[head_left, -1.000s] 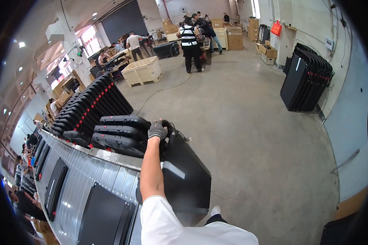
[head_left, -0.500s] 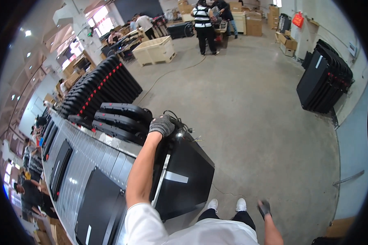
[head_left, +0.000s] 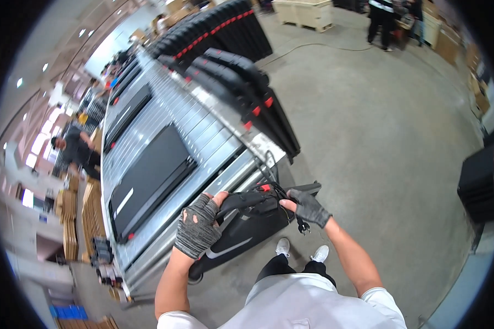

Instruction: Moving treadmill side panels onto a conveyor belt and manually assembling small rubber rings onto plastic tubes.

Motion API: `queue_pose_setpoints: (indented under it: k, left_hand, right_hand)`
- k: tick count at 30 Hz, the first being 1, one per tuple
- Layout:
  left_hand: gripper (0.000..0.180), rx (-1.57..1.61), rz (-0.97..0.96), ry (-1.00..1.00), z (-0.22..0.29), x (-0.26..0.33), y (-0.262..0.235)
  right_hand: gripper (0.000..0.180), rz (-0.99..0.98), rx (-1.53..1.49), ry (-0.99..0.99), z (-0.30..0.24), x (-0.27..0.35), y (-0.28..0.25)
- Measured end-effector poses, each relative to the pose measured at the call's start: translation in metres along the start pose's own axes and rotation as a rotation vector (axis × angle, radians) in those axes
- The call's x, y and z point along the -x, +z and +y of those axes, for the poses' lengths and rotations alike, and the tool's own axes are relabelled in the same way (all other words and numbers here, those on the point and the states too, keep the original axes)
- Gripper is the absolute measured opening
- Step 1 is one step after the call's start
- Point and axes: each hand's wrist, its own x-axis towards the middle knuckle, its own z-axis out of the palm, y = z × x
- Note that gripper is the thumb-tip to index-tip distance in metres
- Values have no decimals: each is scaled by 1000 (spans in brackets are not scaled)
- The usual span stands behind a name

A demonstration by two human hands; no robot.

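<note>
- Both gloved hands are on the same thing: the left hand (head_left: 197, 226), in a worn grey fingerless glove, is curled shut around the near-left upper edge of a flat black panel unit (head_left: 241, 230), thumb over the top.
- Right hand (head_left: 307, 206), in a darker glove, is closed round the far-right end of that edge, where a black power cord (head_left: 280, 200) is bundled; its plug (head_left: 302, 226) dangles just below the fingers.
- That panel unit stands on edge at the person's feet, leaning against the near end of the roller conveyor (head_left: 170, 131).
- To my eye this is the lifting step: the grip is set, and the unit not yet up on the rollers.
- Next calls for a level two-handed hoist, keeping the cord from snagging.
- Another black panel (head_left: 148, 175) lies flat on the conveyor, just left of the hands.
- More units (head_left: 241, 82) lean stacked at the far right side.
</note>
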Motion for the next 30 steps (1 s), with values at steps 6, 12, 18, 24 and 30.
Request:
queue_pose_setpoints:
  k: [6, 12, 18, 24, 30]
  left_hand:
    - [59, -33, 118, -107, -55, 87, -9]
    - [56, -68, 237, -120, -125, 198, -12]
    - [50, 65, 193, -311, -197, 291, -7]
    - [46, -17, 163, -311, -258, 351, -1]
    - [40, -94, 80, -436, -292, 399, 13]
  right_hand:
    - [37, 265, -381, -63, 14, 60, 188]
    - [27, 235, -122, -139, -36, 84, 260]
    - [22, -85, -33, -100, -39, 84, 378]
    - [29, -872, -1153, 394, -68, 115, 548]
    - [46, -764, -687, 28, -44, 46, 617]
